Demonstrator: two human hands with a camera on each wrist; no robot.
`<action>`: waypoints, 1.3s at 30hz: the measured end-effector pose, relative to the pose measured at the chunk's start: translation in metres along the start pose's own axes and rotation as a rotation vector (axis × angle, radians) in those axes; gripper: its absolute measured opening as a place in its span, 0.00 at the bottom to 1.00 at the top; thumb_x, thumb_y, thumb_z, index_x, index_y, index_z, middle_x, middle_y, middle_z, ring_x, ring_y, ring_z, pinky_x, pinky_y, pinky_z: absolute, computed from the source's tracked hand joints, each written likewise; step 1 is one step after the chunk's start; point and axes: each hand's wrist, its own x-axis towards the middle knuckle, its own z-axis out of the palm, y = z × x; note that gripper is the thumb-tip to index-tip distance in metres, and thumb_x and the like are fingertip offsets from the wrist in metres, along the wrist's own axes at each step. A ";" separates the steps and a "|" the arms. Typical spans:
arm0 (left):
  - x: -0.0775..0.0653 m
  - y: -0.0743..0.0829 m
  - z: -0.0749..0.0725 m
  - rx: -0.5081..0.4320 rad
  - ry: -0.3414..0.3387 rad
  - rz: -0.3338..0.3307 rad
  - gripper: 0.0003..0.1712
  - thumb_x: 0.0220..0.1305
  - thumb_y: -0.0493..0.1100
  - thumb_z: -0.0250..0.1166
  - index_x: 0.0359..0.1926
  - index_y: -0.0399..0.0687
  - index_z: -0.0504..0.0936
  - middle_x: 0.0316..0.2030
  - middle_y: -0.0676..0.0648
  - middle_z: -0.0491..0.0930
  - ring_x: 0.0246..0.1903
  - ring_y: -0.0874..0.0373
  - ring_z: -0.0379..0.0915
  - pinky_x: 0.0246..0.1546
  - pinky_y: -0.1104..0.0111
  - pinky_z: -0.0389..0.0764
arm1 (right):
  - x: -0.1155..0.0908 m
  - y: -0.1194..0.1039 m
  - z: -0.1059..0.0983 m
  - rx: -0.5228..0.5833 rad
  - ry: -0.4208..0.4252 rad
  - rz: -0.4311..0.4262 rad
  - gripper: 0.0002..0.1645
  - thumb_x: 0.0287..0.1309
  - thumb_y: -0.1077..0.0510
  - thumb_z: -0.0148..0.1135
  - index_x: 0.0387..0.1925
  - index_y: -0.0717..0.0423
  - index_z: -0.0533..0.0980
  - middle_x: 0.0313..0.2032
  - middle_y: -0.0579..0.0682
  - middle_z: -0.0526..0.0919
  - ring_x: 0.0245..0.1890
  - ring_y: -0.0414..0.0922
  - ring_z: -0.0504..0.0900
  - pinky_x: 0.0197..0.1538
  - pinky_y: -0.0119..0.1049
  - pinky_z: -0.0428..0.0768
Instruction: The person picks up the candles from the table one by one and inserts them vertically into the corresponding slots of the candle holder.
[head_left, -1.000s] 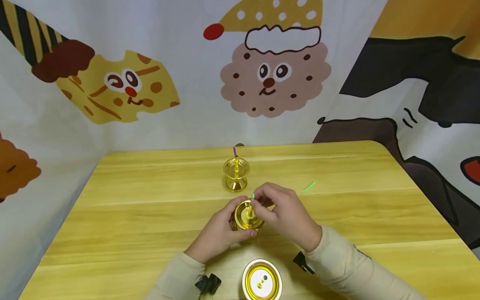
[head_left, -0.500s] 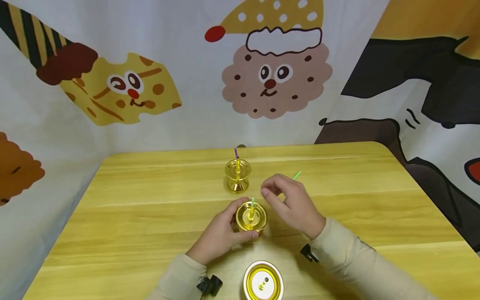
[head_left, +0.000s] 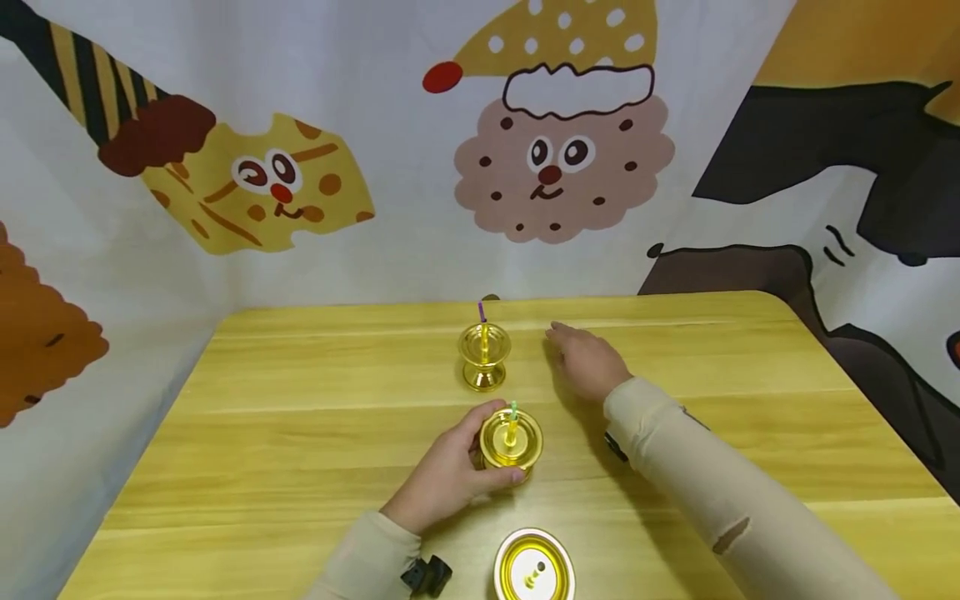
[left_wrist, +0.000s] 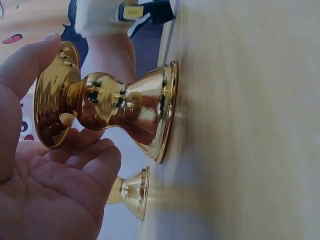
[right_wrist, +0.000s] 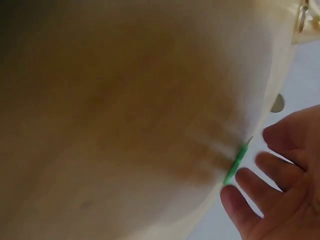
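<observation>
My left hand (head_left: 457,467) grips a gold candle holder (head_left: 530,446) by its upper dish, thumb on the near side and fingers behind. A pale green candle (head_left: 513,411) rises from the cup at its middle. In the left wrist view the holder's flared base (left_wrist: 155,110) stands right at the tabletop. My right hand (head_left: 588,358) reaches over the far part of the table, palm down. In the right wrist view its fingers are spread and loosely bent, close to a green candle (right_wrist: 236,164) lying on the table. The head view hides that candle under the hand.
Farther back, a second gold candle holder (head_left: 484,379) stands with a purple candle (head_left: 482,312) in it, left of my right hand. At the near edge of the view is a third gold holder (head_left: 498,571). A printed curtain (head_left: 375,275) hangs behind the wooden table (head_left: 300,467).
My right hand has let go of the green candle in the held holder and moved away and to the right, over the loose candle. My left hand keeps its grip.
</observation>
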 end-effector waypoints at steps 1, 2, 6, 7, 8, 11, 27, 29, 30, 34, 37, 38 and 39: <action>0.000 0.000 0.001 -0.001 0.001 -0.002 0.48 0.55 0.50 0.78 0.74 0.60 0.63 0.62 0.53 0.76 0.60 0.57 0.73 0.65 0.55 0.70 | 0.001 0.001 0.001 -0.001 -0.015 -0.002 0.18 0.70 0.66 0.53 0.59 0.64 0.76 0.61 0.62 0.78 0.60 0.62 0.77 0.63 0.56 0.75; 0.000 0.000 0.001 -0.003 0.001 -0.003 0.48 0.55 0.50 0.78 0.74 0.60 0.63 0.61 0.53 0.76 0.60 0.57 0.73 0.65 0.55 0.70 | 0.003 0.001 0.001 0.002 -0.028 -0.001 0.17 0.71 0.67 0.52 0.57 0.65 0.77 0.59 0.62 0.79 0.59 0.62 0.77 0.64 0.56 0.74; 0.000 0.000 0.001 -0.005 0.001 -0.016 0.49 0.55 0.50 0.78 0.74 0.62 0.62 0.61 0.53 0.77 0.60 0.57 0.74 0.64 0.56 0.71 | 0.005 0.001 0.002 -0.026 -0.056 0.007 0.15 0.69 0.71 0.51 0.51 0.67 0.79 0.53 0.63 0.82 0.56 0.61 0.79 0.63 0.52 0.76; -0.001 0.000 0.001 -0.008 0.000 -0.015 0.49 0.55 0.50 0.78 0.75 0.62 0.62 0.61 0.53 0.77 0.59 0.57 0.74 0.64 0.56 0.71 | 0.005 0.001 0.002 -0.043 -0.062 0.016 0.15 0.68 0.72 0.51 0.51 0.68 0.79 0.53 0.64 0.81 0.56 0.61 0.79 0.63 0.52 0.76; -0.001 0.000 0.000 -0.013 0.001 -0.016 0.50 0.55 0.50 0.78 0.75 0.62 0.62 0.61 0.53 0.77 0.60 0.57 0.74 0.64 0.56 0.71 | 0.006 0.001 0.002 -0.059 -0.062 0.016 0.14 0.67 0.73 0.51 0.49 0.68 0.80 0.52 0.64 0.82 0.55 0.60 0.80 0.61 0.51 0.78; -0.002 0.000 0.000 -0.021 0.000 -0.009 0.51 0.55 0.49 0.78 0.76 0.60 0.60 0.64 0.52 0.75 0.61 0.55 0.73 0.66 0.55 0.70 | 0.005 0.002 0.001 -0.089 -0.056 0.021 0.13 0.64 0.75 0.53 0.45 0.67 0.81 0.48 0.63 0.82 0.50 0.59 0.82 0.56 0.48 0.81; -0.035 -0.007 -0.011 -0.206 0.023 -0.062 0.57 0.59 0.42 0.75 0.79 0.41 0.48 0.77 0.43 0.52 0.75 0.50 0.49 0.72 0.61 0.56 | -0.005 0.015 -0.006 -0.150 -0.075 0.053 0.11 0.68 0.63 0.59 0.35 0.66 0.84 0.31 0.55 0.78 0.34 0.52 0.81 0.43 0.47 0.85; -0.042 -0.007 -0.010 -0.212 0.013 -0.068 0.57 0.59 0.43 0.75 0.79 0.39 0.48 0.77 0.42 0.53 0.75 0.49 0.49 0.72 0.62 0.56 | -0.010 0.017 -0.006 -0.143 -0.073 0.068 0.11 0.68 0.61 0.60 0.36 0.66 0.83 0.32 0.55 0.78 0.35 0.52 0.81 0.44 0.48 0.85; -0.045 -0.007 -0.009 -0.218 0.004 -0.073 0.57 0.59 0.43 0.75 0.78 0.39 0.48 0.77 0.42 0.53 0.75 0.49 0.50 0.72 0.62 0.57 | -0.013 0.017 -0.006 -0.139 -0.070 0.071 0.11 0.68 0.61 0.60 0.37 0.66 0.83 0.33 0.55 0.78 0.35 0.52 0.81 0.44 0.48 0.84; -0.054 -0.006 -0.006 -0.243 -0.040 -0.074 0.55 0.58 0.42 0.75 0.77 0.37 0.51 0.76 0.40 0.56 0.75 0.47 0.52 0.71 0.63 0.59 | -0.026 0.016 -0.007 -0.102 -0.043 0.058 0.08 0.67 0.61 0.61 0.38 0.64 0.81 0.34 0.54 0.78 0.35 0.51 0.80 0.43 0.47 0.84; -0.059 -0.005 -0.007 -0.269 -0.119 -0.056 0.55 0.56 0.43 0.77 0.77 0.39 0.54 0.75 0.40 0.58 0.74 0.47 0.53 0.70 0.65 0.61 | -0.037 0.010 -0.007 -0.051 0.015 0.028 0.06 0.67 0.62 0.62 0.36 0.62 0.80 0.33 0.53 0.78 0.34 0.49 0.79 0.40 0.45 0.83; -0.061 -0.005 -0.007 -0.282 -0.156 -0.047 0.54 0.56 0.43 0.77 0.77 0.40 0.55 0.75 0.40 0.59 0.74 0.47 0.53 0.70 0.66 0.62 | -0.041 0.008 -0.008 -0.036 0.038 0.011 0.05 0.66 0.62 0.62 0.35 0.61 0.80 0.33 0.52 0.78 0.33 0.48 0.79 0.39 0.45 0.82; -0.063 -0.005 -0.008 -0.292 -0.195 -0.039 0.54 0.55 0.42 0.77 0.76 0.41 0.56 0.75 0.41 0.59 0.74 0.48 0.54 0.70 0.66 0.62 | -0.046 0.005 -0.009 -0.023 0.064 -0.006 0.05 0.66 0.62 0.62 0.35 0.61 0.80 0.32 0.52 0.79 0.33 0.48 0.79 0.38 0.44 0.82</action>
